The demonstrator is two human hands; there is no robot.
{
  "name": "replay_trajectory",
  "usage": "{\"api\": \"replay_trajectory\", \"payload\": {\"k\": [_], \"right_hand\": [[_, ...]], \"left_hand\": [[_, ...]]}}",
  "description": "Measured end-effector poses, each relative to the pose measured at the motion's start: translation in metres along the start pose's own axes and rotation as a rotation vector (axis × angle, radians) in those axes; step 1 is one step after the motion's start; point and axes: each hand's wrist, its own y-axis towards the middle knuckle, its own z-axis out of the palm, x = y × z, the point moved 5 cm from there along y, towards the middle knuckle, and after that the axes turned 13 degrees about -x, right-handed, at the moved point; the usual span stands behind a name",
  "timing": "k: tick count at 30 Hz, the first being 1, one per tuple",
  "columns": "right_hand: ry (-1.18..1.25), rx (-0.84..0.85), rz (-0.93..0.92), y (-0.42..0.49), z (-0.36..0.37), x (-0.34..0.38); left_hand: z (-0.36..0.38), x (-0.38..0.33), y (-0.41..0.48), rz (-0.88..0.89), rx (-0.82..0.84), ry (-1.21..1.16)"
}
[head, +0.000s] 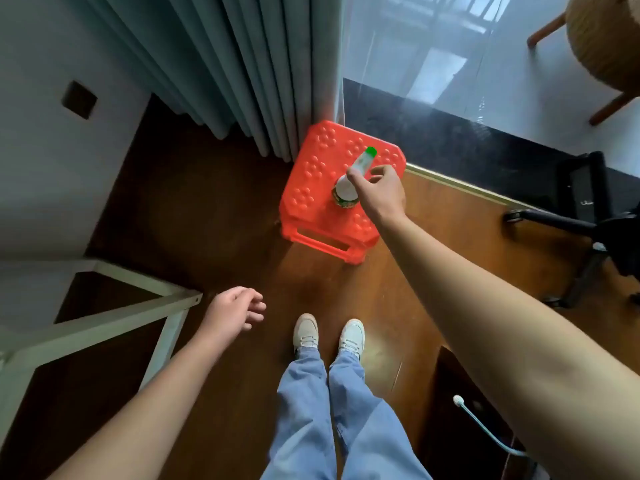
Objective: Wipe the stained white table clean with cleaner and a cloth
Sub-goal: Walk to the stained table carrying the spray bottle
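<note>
Nearest, your shoes (pixel 329 336) stand side by side on the wooden floor (pixel 214 209). Your left hand (pixel 235 311) hangs just beside a white frame (pixel 104 318), fingers loosely curled, holding nothing. Farther out, your right hand (pixel 379 192) reaches to the cleaner bottle (pixel 362 162), white with a green cap, upright on the red stool (pixel 311 188). The thumb lies on the bottle's neck and the fingers curl beside it, but whether they clasp it cannot be told. Behind the stool hangs a grey curtain (pixel 242 64).
</note>
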Motion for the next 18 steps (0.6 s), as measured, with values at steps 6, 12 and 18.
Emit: {"api": "replay_trajectory", "payload": {"k": [6, 12, 18], "right_hand": [[-0.069, -0.065, -0.15, 0.01, 0.017, 0.005], [-0.176, 0.01, -0.351, -0.003, 0.005, -0.003], [-0.151, 0.085, -0.441, -0.07, -0.052, -0.025]], "left_hand": [[-0.011, 0.015, 0.003, -0.058, -0.041, -0.118], [-0.018, 0.028, -0.008, -0.044, -0.05, 0.022], [-0.039, 0.041, -0.044, -0.024, -0.017, 0.119]]}}
